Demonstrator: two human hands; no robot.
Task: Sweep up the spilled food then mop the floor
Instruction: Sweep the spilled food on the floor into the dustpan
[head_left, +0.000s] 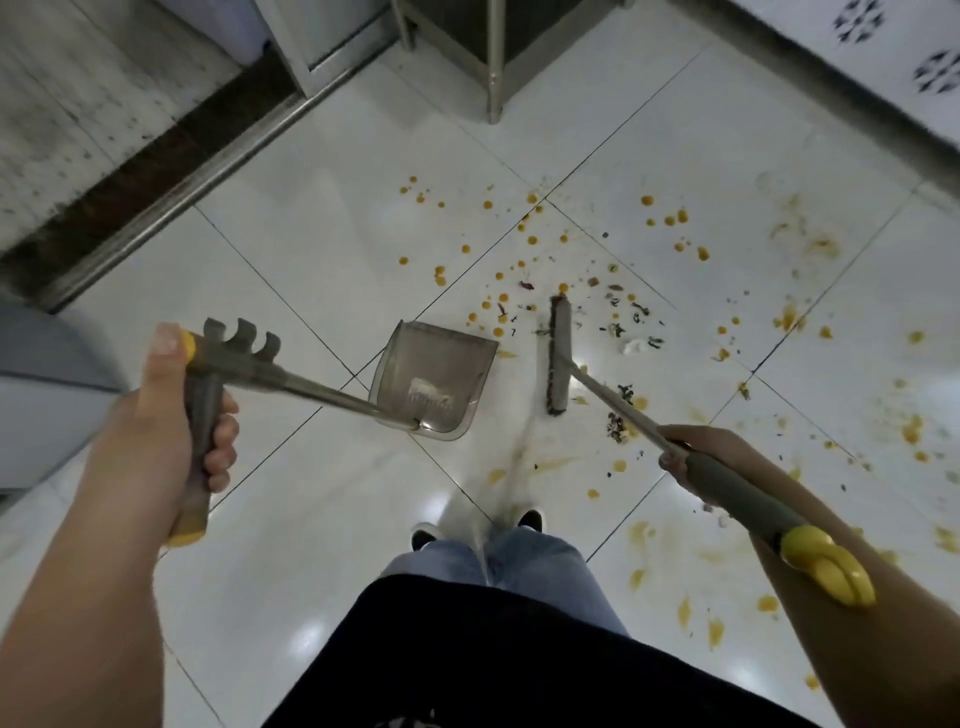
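My left hand (176, 415) grips the dustpan (434, 379) handle, my right hand (691, 457) the broom (560, 358); I should draw short strokes, pulling scraps (623, 317) panward.

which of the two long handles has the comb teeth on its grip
The dustpan handle in the left hand. Grey teeth stick up beside its grip, while the broom handle in the right hand ends in a plain yellow cap.

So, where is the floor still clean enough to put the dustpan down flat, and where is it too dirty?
Clean tiles lie left of the dustpan, between it and the metal threshold strip, and also below the left hand. Crowded: orange drops and dark scraps surround the broom head, and smears spread right of the right hand.
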